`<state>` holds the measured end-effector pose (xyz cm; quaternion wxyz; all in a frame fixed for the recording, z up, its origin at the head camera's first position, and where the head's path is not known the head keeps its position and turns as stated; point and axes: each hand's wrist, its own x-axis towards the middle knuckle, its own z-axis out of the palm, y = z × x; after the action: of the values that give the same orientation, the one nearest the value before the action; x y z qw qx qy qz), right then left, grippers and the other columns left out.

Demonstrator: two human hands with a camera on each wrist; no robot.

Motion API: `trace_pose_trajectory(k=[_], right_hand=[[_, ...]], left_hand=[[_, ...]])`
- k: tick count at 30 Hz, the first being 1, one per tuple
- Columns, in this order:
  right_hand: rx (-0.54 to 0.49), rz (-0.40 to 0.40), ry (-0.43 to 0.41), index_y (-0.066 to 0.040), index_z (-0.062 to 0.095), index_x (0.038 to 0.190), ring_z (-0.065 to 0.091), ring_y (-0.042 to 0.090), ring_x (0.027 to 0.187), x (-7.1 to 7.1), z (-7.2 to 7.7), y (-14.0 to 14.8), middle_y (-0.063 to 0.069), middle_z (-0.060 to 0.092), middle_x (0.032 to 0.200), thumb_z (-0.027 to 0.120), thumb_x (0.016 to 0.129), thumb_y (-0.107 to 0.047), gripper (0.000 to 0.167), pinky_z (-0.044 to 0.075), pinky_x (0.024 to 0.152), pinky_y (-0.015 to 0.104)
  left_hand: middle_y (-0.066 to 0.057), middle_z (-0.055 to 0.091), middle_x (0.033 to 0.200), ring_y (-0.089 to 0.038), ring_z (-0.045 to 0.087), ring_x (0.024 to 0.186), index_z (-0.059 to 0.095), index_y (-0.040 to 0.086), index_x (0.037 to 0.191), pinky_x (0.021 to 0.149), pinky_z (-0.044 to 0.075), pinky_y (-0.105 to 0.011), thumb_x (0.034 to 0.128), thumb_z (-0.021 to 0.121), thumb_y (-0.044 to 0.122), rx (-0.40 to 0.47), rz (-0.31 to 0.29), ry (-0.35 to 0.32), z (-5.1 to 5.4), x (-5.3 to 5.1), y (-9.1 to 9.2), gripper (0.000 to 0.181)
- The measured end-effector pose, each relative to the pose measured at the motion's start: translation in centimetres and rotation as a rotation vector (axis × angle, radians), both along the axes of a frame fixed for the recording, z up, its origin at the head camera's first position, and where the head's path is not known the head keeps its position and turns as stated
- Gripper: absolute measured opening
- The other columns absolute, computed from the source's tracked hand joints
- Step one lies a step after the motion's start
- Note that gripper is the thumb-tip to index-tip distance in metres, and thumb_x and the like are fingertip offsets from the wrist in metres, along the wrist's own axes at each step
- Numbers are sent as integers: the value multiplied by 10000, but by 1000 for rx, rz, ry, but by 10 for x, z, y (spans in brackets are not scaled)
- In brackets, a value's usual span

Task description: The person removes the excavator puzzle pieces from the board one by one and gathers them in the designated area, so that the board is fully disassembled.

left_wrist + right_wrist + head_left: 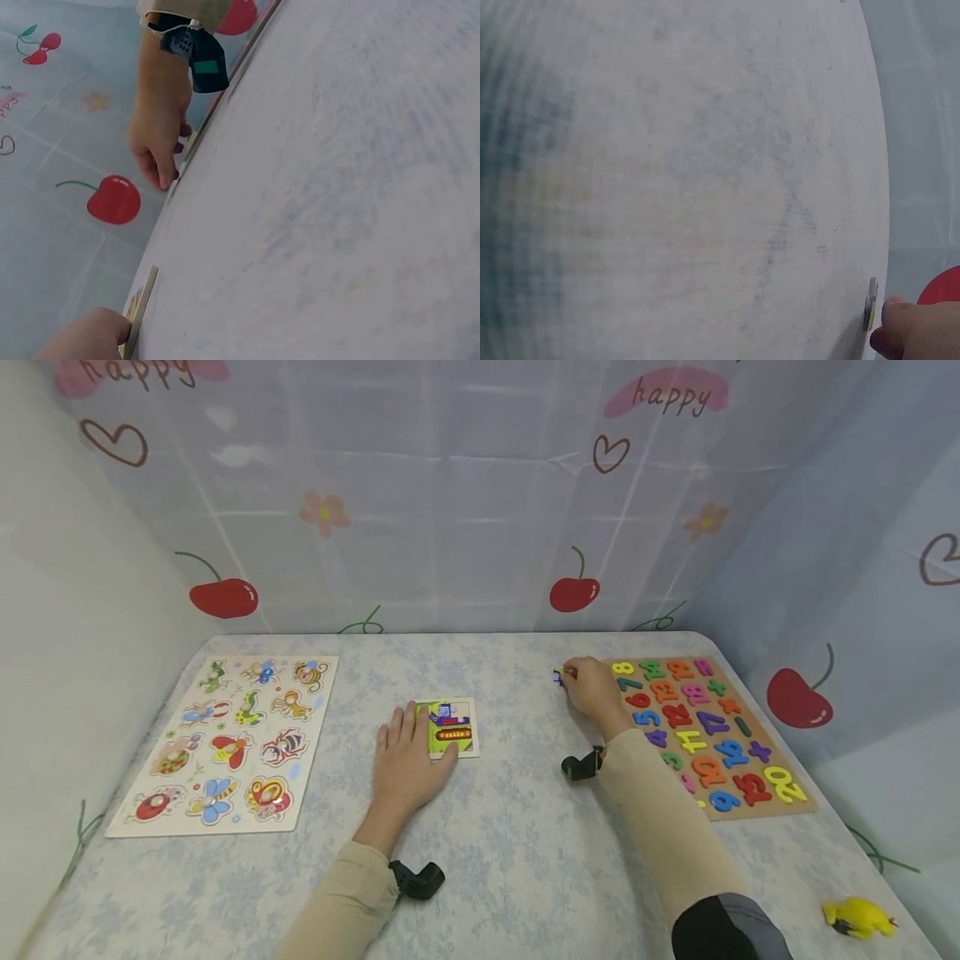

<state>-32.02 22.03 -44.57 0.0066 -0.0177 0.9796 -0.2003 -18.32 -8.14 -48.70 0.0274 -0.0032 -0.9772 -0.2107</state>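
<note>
My left hand (408, 760) lies with fingers straight across the left part of a small square puzzle (467, 703). The puzzle shows a purple and orange tracked vehicle on green, with its left side hidden under the fingers. In the left wrist view, the thumb (94, 330) touches the puzzle's edge. Beside the top left corner of the number board, my right hand (592, 689) pinches a small blue and yellow puzzle piece (558, 677). The right wrist view shows that thin piece (871, 304) standing on edge at the fingertips; its exact shape is not clear.
A tan board (795, 803) with colourful numbers and signs lies on the right, partly under the right forearm. On the left lies a white insect puzzle board (202, 828). A yellow toy animal (860, 917) sits at the front right. Printed curtains stand behind the table.
</note>
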Motion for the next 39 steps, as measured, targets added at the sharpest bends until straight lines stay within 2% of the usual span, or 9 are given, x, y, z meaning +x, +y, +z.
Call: trace_pose_trajectory(k=[4, 9, 18, 26, 31, 39], right_hand=[[-45, 14, 23, -99, 596, 1333, 575, 281, 969, 5, 2, -2, 130, 620, 1133, 567, 1011, -265, 363, 519, 897, 448], [-141, 35, 41, -116, 558, 1374, 545, 274, 1023, 11, 7, -12, 112, 601, 1155, 597, 997, -282, 414, 494, 966, 460], [-243, 147, 154, -93, 600, 1324, 543, 293, 1001, 21, 14, -45, 111, 617, 1100, 648, 971, -236, 385, 492, 895, 440], [-285, 186, 110, -140, 608, 1321, 500, 233, 907, 30, 12, -78, 57, 608, 1087, 669, 957, -255, 386, 461, 784, 354], [-304, 204, 81, -170, 631, 1288, 516, 218, 908, 34, 8, -94, 29, 617, 1069, 698, 935, -261, 370, 485, 778, 325], [-314, 316, 55, -158, 634, 1296, 523, 185, 868, 39, 4, -113, 16, 624, 1031, 686, 944, -266, 372, 479, 753, 288]], left_hand=[[-85, 94, 1686, -293, 37, 1566, 190, 127, 1600, 1264, 51, -521, 939, 411, 649, 8, 2, -10, 1, 0, -1, 871], [-93, 118, 1682, -303, 56, 1564, 207, 109, 1594, 1264, 70, -521, 942, 433, 626, 30, -8, -3, 3, -1, -4, 863], [-74, 128, 1682, -296, 58, 1565, 212, 121, 1595, 1264, 99, -507, 938, 445, 623, 31, -9, 3, 0, -2, -10, 859], [-89, 147, 1678, -308, 60, 1563, 237, 138, 1591, 1264, 86, -511, 929, 448, 642, 20, 5, 10, 2, 1, -9, 858], [-108, 161, 1673, -320, 67, 1561, 251, 144, 1588, 1262, 75, -523, 923, 444, 653, 10, 17, 1, 3, 1, -9, 859], [-119, 189, 1664, -342, 102, 1554, 281, 130, 1578, 1254, 103, -543, 916, 465, 649, 23, 4, 8, 3, -1, -11, 862]])
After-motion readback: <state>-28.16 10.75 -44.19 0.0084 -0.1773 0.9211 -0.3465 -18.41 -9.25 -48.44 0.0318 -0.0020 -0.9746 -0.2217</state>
